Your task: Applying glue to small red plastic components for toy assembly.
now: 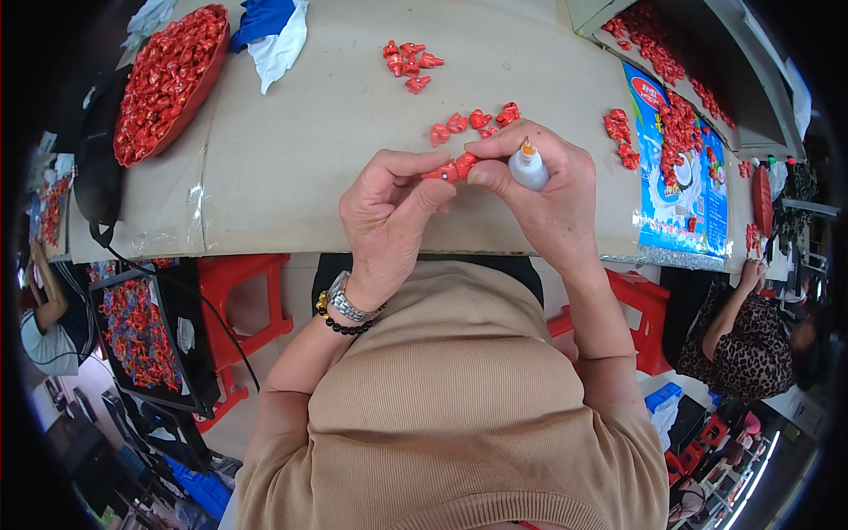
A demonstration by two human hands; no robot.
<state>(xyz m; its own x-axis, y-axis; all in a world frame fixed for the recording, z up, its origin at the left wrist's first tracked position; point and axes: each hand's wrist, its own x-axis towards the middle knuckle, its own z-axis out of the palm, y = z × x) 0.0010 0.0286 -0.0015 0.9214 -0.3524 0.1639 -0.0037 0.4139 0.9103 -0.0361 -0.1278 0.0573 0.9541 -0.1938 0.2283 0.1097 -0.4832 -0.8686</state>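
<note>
Above the near part of the table, a small red plastic figure piece (452,168) is pinched between both hands. My left hand (386,208) grips its left end between thumb and forefinger. My right hand (555,190) holds the other end with thumb and fingertip. That same hand also keeps a white squeeze bottle (528,168) with an orange nozzle tucked in its palm, tip pointing away from me. Just beyond my fingers lie several loose red pieces (480,119). Farther off sits another small cluster of red pieces (409,64).
A red bowl (215,87) heaped with red pieces stands at the far left, near a blue and white cloth (269,34). On the right, more pieces lie on a blue printed sheet (658,208) beside a grey shelf box (751,79). Co-workers sit at both sides.
</note>
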